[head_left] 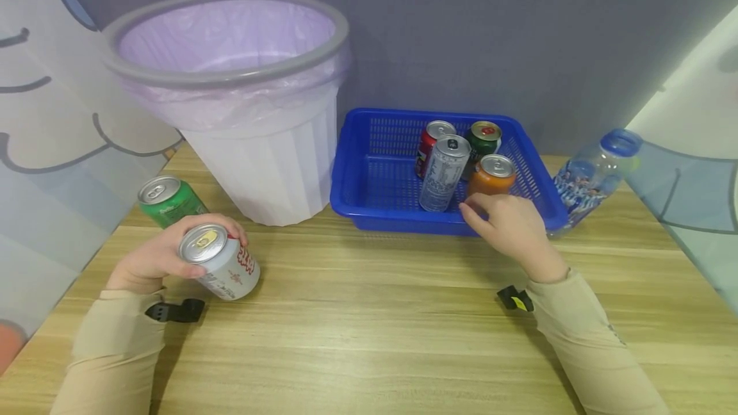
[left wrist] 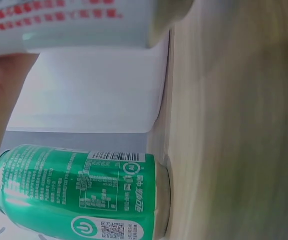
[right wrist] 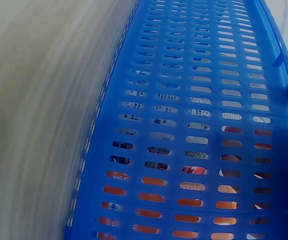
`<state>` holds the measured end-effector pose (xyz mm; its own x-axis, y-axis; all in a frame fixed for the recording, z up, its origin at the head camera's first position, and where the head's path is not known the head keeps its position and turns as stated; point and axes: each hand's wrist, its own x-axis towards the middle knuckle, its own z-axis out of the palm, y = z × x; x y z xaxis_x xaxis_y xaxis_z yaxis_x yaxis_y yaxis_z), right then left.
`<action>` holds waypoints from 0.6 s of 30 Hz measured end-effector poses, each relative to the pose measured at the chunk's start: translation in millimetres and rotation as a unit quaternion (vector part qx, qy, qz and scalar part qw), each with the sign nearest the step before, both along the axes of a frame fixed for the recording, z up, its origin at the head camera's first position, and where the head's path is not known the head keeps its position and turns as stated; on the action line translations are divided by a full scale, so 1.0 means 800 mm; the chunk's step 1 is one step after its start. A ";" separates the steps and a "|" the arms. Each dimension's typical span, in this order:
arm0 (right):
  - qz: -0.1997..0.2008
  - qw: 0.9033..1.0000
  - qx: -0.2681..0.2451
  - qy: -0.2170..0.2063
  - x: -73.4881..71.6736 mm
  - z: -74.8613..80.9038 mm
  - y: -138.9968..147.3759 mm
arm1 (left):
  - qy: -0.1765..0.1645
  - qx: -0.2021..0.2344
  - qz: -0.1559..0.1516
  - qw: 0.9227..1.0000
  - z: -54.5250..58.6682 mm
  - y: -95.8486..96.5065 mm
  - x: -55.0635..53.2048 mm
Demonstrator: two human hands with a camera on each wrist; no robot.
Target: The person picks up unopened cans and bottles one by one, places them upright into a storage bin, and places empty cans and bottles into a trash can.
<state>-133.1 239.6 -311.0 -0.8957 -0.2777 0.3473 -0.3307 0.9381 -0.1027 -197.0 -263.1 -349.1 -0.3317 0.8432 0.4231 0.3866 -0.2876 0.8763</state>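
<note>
My left hand [head_left: 152,252] grips a white drink can [head_left: 230,274] with red lettering, fingers and thumb around its top part. The can leans a little; whether its base touches the table cannot be told. Behind that hand stands a green can [head_left: 175,203], seen large in the left wrist view as a green can [left wrist: 78,192] with a barcode. Over the front rim of the blue basket [head_left: 392,219] is my right hand [head_left: 510,226], fingers loosely bent beside an orange can [head_left: 491,178]. Silver [head_left: 442,175], red [head_left: 428,146] and dark green [head_left: 483,139] cans also stand inside.
A white bin [head_left: 277,152] with a purple liner rises behind the left hand, left of the basket. A clear bottle [head_left: 594,175] with a blue cap leans at the basket's right. A grey wall [head_left: 461,31] closes off the back of the wooden table [head_left: 357,325].
</note>
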 end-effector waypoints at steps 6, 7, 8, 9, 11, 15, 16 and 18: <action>0.001 1.000 -0.001 0.000 0.000 0.000 -0.001 | -0.003 0.021 -0.011 1.000 0.001 0.002 0.000; 0.001 1.000 -0.001 0.000 -0.001 0.000 -0.001 | -0.002 0.025 -0.010 1.000 0.002 0.002 0.000; 0.002 1.000 -0.002 0.001 -0.001 0.000 -0.001 | 0.000 0.032 -0.009 0.999 0.002 0.003 0.000; 0.002 1.000 -0.002 0.002 -0.001 0.000 -0.001 | 0.001 0.037 -0.008 0.999 0.003 0.003 0.000; 0.001 1.000 -0.001 0.003 -0.001 0.000 -0.001 | 0.002 0.042 -0.002 0.999 0.004 0.005 0.000; -0.001 1.000 0.000 0.003 0.000 0.000 -0.001 | -0.007 0.019 0.046 0.999 0.009 0.008 0.006; -0.001 1.000 0.001 0.003 0.000 0.000 -0.001 | -0.014 0.008 0.064 0.998 0.010 0.008 0.009; -0.001 1.000 0.001 0.004 0.000 0.000 -0.001 | -0.026 -0.016 0.105 0.994 0.014 0.010 0.014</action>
<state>-133.3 239.1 -311.3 -0.8936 -0.2771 0.3533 -0.3302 0.9387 -0.0991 -186.1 -254.8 -338.1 -0.5221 0.7659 0.3752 0.3897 -0.1771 0.9038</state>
